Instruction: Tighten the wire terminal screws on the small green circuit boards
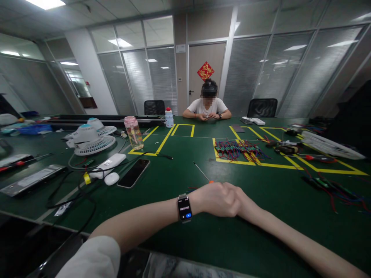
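Note:
My left hand (213, 199) and my right hand (236, 199) are pressed together above the green table. The fingers of both are curled closed, and whatever lies between them is hidden. A smartwatch (184, 208) with a lit screen sits on my left wrist. Just beyond my hands is a screwdriver (202, 172), its thin shaft pointing away to the left. My left hand covers most of its orange handle, and I cannot tell whether the hand touches it. Short red and blue wires (191, 189) lie beside my left wrist.
To the left are a phone (134, 173), a white earbud case (111, 178), black cables, small white fans (94, 141) and a drink bottle (133, 133). Wired circuit boards (239, 150) lie ahead right, near yellow tape. Across the table (174, 170) sits another person (207, 106).

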The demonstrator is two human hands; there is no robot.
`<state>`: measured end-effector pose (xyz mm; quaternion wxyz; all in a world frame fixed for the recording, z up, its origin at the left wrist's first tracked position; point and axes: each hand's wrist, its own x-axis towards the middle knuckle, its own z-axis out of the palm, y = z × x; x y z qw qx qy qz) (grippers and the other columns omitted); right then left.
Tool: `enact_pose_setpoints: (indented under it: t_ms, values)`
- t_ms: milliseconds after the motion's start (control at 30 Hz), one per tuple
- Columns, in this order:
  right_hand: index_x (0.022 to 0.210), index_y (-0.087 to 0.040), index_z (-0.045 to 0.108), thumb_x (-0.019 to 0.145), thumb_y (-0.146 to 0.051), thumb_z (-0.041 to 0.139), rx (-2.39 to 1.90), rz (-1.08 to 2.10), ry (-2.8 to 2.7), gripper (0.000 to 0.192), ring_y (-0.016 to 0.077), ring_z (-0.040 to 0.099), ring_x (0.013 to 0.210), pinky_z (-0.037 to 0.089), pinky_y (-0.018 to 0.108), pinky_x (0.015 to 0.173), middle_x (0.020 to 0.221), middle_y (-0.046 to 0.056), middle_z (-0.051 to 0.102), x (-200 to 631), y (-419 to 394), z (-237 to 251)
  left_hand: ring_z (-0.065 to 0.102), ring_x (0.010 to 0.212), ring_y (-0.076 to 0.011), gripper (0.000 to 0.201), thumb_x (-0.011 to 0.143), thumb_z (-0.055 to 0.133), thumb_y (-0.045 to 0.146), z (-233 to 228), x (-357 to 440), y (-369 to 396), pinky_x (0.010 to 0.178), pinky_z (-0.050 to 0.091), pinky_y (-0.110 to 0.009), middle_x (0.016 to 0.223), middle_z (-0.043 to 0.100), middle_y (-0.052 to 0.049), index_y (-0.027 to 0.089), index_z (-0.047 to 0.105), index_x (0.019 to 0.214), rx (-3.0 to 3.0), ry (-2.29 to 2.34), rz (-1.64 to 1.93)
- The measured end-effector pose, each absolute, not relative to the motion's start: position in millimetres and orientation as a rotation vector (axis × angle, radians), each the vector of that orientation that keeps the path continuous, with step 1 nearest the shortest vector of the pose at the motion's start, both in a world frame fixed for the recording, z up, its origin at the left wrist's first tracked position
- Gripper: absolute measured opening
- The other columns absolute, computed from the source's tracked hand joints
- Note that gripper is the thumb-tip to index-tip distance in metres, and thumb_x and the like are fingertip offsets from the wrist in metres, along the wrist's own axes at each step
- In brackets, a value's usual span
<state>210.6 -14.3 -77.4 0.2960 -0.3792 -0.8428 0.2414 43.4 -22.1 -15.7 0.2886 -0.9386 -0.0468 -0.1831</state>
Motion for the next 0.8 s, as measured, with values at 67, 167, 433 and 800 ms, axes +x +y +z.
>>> enact_pose_setpoints:
  t_ms: [67, 167, 433, 800]
  values:
    - [0.073, -0.016, 0.059, 0.071, -0.006, 0.055, -1.060, 0.610, -2.240, 0.011, 0.0210, 0.060, 0.078, 0.048, 0.031, 0.073, 0.082, 0.005, 0.063, 205, -14, -72, 0.062, 0.060, -0.0191, 0.029, 0.092, 0.041, 0.024, -20, 40, -22, 0.046, 0.041, -0.029, 0.070, 0.064, -0.011, 0.012, 0.059, 0.072, -2.513, -0.172, -0.488]
    - [0.070, -0.016, 0.058, 0.072, -0.005, 0.051, -1.098, 0.611, -2.198, 0.013, 0.0208, 0.059, 0.076, 0.046, 0.031, 0.071, 0.079, 0.006, 0.063, 194, -14, -69, 0.062, 0.061, -0.0204, 0.032, 0.090, 0.045, 0.036, -27, 33, -20, 0.045, 0.043, -0.030, 0.074, 0.065, -0.010, 0.013, 0.061, 0.075, -2.560, -0.289, -0.473]
    - [0.064, -0.016, 0.058, 0.068, -0.002, 0.050, -1.018, 0.577, -2.131, 0.017, 0.0181, 0.055, 0.071, 0.042, 0.027, 0.064, 0.072, 0.003, 0.060, 190, -20, -81, 0.060, 0.057, -0.0202, 0.029, 0.087, 0.046, 0.034, -43, 28, -20, 0.046, 0.044, -0.031, 0.071, 0.064, -0.009, 0.014, 0.062, 0.074, -2.598, -0.374, -0.469]
    - [0.089, -0.017, 0.075, 0.081, -0.017, 0.065, -1.136, 0.667, -2.163, 0.013, 0.0182, 0.059, 0.076, 0.046, 0.029, 0.070, 0.085, 0.006, 0.062, 191, -17, -79, 0.057, 0.082, -0.0163, 0.026, 0.093, 0.030, 0.016, 4, -8, -2, 0.074, 0.048, -0.030, 0.091, 0.058, -0.007, 0.014, 0.055, 0.101, -2.799, -1.037, -1.389]
